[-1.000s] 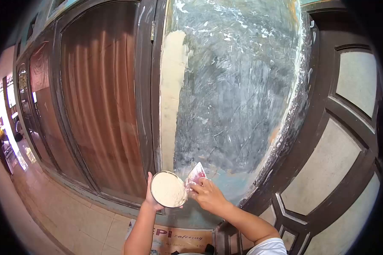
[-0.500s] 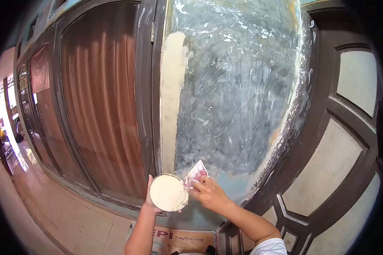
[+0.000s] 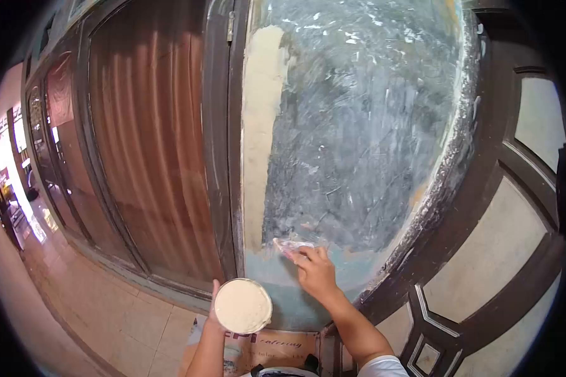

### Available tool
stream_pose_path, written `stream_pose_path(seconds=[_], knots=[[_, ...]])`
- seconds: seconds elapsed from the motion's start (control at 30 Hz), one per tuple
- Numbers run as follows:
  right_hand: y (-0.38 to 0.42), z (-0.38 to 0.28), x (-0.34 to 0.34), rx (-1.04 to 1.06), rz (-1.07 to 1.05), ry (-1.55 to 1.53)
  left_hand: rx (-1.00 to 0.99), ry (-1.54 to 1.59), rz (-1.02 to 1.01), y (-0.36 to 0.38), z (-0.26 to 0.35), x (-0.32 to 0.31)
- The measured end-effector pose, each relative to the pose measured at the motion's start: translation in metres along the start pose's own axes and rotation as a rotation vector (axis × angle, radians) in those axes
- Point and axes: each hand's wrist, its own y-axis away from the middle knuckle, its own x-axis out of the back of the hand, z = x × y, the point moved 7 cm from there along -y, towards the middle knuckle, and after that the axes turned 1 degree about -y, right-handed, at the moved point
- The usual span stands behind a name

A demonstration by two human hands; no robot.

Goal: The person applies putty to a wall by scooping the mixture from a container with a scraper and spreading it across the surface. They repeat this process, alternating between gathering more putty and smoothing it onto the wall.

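Observation:
My left hand (image 3: pixel 216 303) is wrapped round the side of a round tub of cream putty (image 3: pixel 243 306), holding it level in front of the lower wall. My right hand (image 3: pixel 316 271) grips a putty-smeared reddish scraper (image 3: pixel 288 247). Its blade is up against the grey wall (image 3: pixel 352 144), near the lower end of the bare grey patch. A vertical strip of cream putty (image 3: pixel 258 119) covers the wall's left side beside the window frame. My fingers hide part of the scraper.
To the left stands a dark-framed window (image 3: pixel 223 125) with a brown curtain (image 3: pixel 151 144) behind the glass. A dark door with pale panels (image 3: pixel 490 239) is on the right. A printed banner (image 3: pixel 277 345) lies on the tiled floor (image 3: pixel 119 314) below.
My right hand has moved the scraper from beside the tub up to the wall, turning its blade leftward. The tub sits slightly lower and farther left. The view has shifted a little.

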Motion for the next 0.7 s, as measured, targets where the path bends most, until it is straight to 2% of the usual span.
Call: stream_pose_path(seconds=[0.03, 0.1, 0.13, 0.17, 0.2, 0.23, 0.3, 0.33, 0.4, 0.43, 0.5, 0.63, 0.7], knots=[[0.002, 0.01, -0.01, 0.004, -0.009, -0.011, 0.135, -0.16, -0.37, 0.024, -0.027, -0.037], [0.007, 0.032, -0.036, -0.068, -0.073, -0.037, -0.02, -0.085, -0.286, 0.047, -0.006, -0.023], [0.009, 0.039, -0.052, -0.028, -0.061, -0.045, -0.031, -0.083, -0.282, 0.058, 0.001, -0.018], [0.013, 0.046, -0.074, -0.025, -0.068, -0.053, -0.142, -0.118, -0.234, 0.069, 0.015, -0.01], [0.019, 0.057, -0.099, -0.09, -0.111, -0.1, -0.251, -0.152, -0.183, 0.079, 0.027, -0.004], [0.019, 0.058, -0.112, -0.154, -0.155, -0.144, -0.259, -0.147, -0.181, 0.087, 0.029, -0.005], [0.022, 0.058, -0.133, -0.213, -0.221, -0.169, -0.452, 0.019, -0.027, 0.104, 0.046, 0.004], [0.023, 0.062, -0.146, -0.257, -0.282, -0.131, -0.46, 0.024, -0.025, 0.111, 0.05, 0.01], [0.024, 0.065, -0.163, -0.296, -0.35, -0.094, -0.52, -0.349, -0.042, 0.123, 0.054, 0.01], [0.023, 0.066, -0.167, -0.317, -0.328, -0.095, -0.388, -0.336, -0.174, 0.125, 0.036, -0.011], [0.022, 0.069, -0.175, -0.364, -0.284, -0.101, -0.566, -0.261, 0.008, 0.134, 0.057, 0.017], [0.018, 0.069, -0.19, -0.358, -0.301, -0.014, -0.568, -0.45, -0.064, 0.135, 0.056, 0.013], [0.015, 0.072, -0.189, -0.373, -0.337, 0.044, -0.725, 0.015, 0.06, 0.14, 0.064, 0.02]])
